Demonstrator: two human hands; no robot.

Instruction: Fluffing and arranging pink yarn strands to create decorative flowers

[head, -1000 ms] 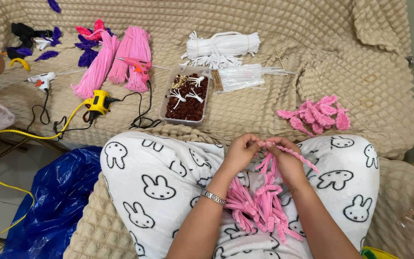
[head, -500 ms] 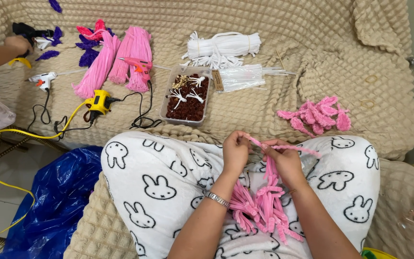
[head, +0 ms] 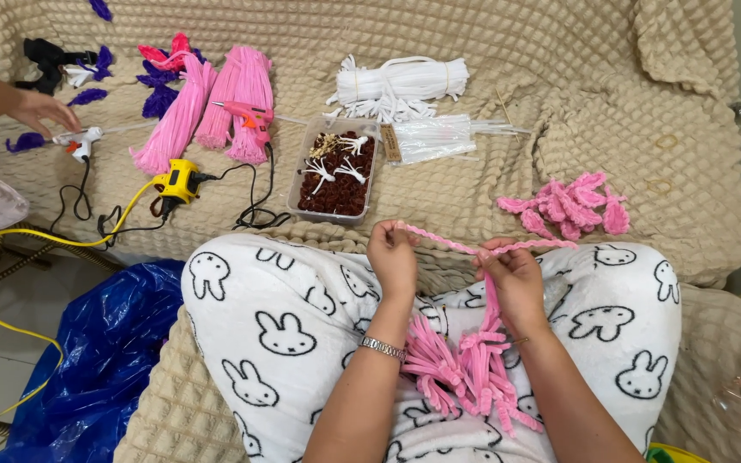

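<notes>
Over my lap, my left hand (head: 393,256) and my right hand (head: 515,276) each pinch one twisted pink pipe cleaner (head: 449,243) that stretches between them. A loose pile of pink pipe cleaners (head: 465,369) lies on my white rabbit-print trousers (head: 285,326), between my forearms. A silver bracelet (head: 383,347) circles my left wrist. Several finished pink twisted pieces (head: 568,206) rest on the beige textured cover (head: 645,111) to the right.
A clear tray of dark red and white bits (head: 336,171) sits ahead. Bundles of pink (head: 216,107) and white (head: 400,86) pipe cleaners, a pink glue gun (head: 246,113), a yellow plug (head: 177,182) and cables lie beyond. Another person's hand (head: 40,110) reaches toward a white glue gun (head: 79,141). Blue plastic (head: 96,360) lies lower left.
My hands have moved apart, drawing the twisted pink pipe cleaner out longer between them. The other person's hand at the far left has come closer to the white glue gun.
</notes>
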